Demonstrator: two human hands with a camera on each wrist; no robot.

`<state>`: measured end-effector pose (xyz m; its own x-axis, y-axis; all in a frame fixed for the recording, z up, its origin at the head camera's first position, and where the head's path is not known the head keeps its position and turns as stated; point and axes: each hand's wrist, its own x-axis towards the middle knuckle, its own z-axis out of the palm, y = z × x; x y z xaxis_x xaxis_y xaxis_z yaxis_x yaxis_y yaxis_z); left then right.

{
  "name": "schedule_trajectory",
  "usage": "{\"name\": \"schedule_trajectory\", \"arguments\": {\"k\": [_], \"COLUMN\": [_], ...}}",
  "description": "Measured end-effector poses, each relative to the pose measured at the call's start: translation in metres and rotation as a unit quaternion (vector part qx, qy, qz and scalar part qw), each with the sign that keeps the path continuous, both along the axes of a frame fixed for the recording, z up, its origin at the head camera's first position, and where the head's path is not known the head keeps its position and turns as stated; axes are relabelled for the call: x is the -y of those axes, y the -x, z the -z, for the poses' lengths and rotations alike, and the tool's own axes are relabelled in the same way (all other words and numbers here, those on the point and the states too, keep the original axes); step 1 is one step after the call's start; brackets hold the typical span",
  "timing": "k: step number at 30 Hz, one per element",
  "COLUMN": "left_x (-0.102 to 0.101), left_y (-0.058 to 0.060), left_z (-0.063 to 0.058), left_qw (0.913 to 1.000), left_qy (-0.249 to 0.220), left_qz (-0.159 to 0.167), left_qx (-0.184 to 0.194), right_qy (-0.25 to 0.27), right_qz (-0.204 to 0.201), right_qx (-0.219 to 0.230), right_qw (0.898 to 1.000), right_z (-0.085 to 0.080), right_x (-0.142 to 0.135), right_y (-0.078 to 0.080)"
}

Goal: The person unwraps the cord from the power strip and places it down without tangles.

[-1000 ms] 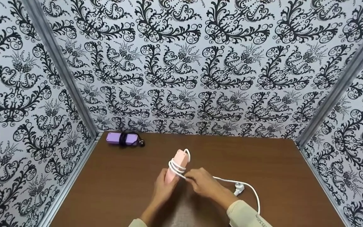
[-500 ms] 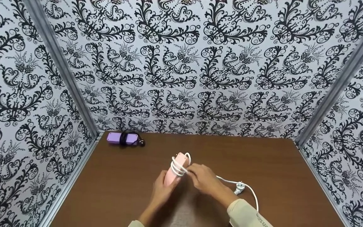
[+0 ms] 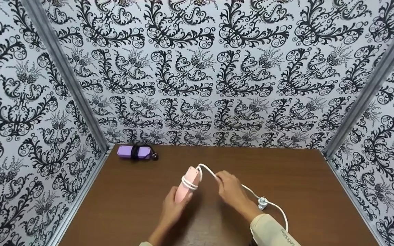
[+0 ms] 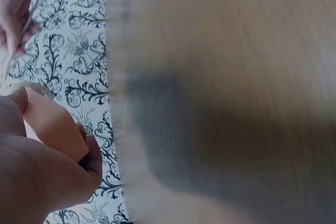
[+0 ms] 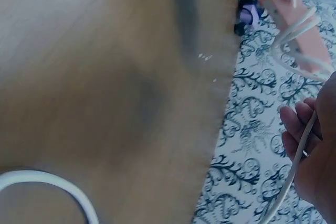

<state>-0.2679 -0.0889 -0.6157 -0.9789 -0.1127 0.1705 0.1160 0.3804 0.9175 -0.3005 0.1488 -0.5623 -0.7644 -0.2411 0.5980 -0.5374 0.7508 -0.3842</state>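
My left hand (image 3: 172, 207) grips the lower end of a pink power strip (image 3: 187, 187), tilted above the table. White cord (image 3: 189, 184) loops round the strip's middle. From its far end, the cord arcs over to my right hand (image 3: 232, 190), which pinches it apart from the strip. Past that hand the cord continues to a white plug (image 3: 262, 203) and curves toward the near edge. In the left wrist view, my palm (image 4: 47, 177) hides much of the pink strip (image 4: 55, 127). The right wrist view shows the cord (image 5: 295, 169) passing through my curled fingers.
A purple power strip (image 3: 125, 152) wrapped in black cord lies at the table's back left corner. Patterned walls (image 3: 197, 78) with grey metal posts enclose the brown table (image 3: 279, 167) at the back and both sides.
My right hand has moved right, away from the strip, drawing the cord out. Fewer loops circle the strip now, and the cord runs from its far end. My left hand keeps its grip.
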Motion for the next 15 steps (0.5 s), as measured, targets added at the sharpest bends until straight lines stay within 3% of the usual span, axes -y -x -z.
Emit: {"name": "schedule_trajectory", "arguments": {"k": [7,15], "left_x": [0.006,0.008], "left_y": [-0.001,-0.001], "left_z": [0.002,0.005], "left_qw": [0.9997,0.9995], "left_qy": [-0.014,-0.016], "left_qz": [-0.018,-0.027], "left_qx": [0.002,-0.008], "right_qy": [-0.025,-0.101], "right_qz": [0.020,0.049], "right_qx": [0.036,0.100], "right_qw": [0.999,0.989], "right_z": [0.019,0.040], "right_x": [-0.021,-0.056], "right_y": [0.000,0.005]}}
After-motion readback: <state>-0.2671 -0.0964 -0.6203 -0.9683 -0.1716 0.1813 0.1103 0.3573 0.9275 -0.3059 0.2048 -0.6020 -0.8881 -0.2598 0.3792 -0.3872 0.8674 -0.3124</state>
